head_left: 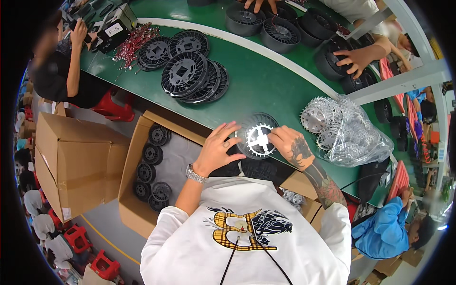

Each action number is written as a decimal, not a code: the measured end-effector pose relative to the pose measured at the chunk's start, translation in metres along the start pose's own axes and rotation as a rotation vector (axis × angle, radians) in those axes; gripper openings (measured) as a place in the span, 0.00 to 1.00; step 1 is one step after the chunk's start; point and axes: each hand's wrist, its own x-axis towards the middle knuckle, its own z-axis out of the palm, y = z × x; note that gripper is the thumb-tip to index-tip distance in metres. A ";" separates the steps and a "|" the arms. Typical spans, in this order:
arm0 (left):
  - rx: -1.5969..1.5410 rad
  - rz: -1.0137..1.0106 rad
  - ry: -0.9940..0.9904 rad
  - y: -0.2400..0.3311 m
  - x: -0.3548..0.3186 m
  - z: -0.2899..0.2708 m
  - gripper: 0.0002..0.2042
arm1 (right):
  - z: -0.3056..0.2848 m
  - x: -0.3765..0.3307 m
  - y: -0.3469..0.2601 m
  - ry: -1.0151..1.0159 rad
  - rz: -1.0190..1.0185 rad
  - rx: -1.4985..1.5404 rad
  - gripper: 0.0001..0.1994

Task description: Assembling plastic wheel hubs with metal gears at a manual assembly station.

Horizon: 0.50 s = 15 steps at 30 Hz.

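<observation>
At the near edge of the green bench, a bright silver toothed disc with a cross-shaped centre lies over a round dark finned part. My right hand has its fingers closed at the disc's right edge. My left hand, with a ring and a metal watch at the wrist, is spread open at the left side of the same part. It appears to hold nothing. Whether the disc rests flat on the dark part is hard to tell because of glare.
Black finned round covers are stacked ahead on the bench. A clear plastic bag of silver toothed discs lies to the right. An open carton holds small black wheels at lower left. Co-workers' hands touch black drums across the bench.
</observation>
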 end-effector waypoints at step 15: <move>-0.061 -0.020 -0.262 -0.011 0.027 -0.019 0.31 | 0.010 0.000 0.005 -0.004 0.003 0.019 0.10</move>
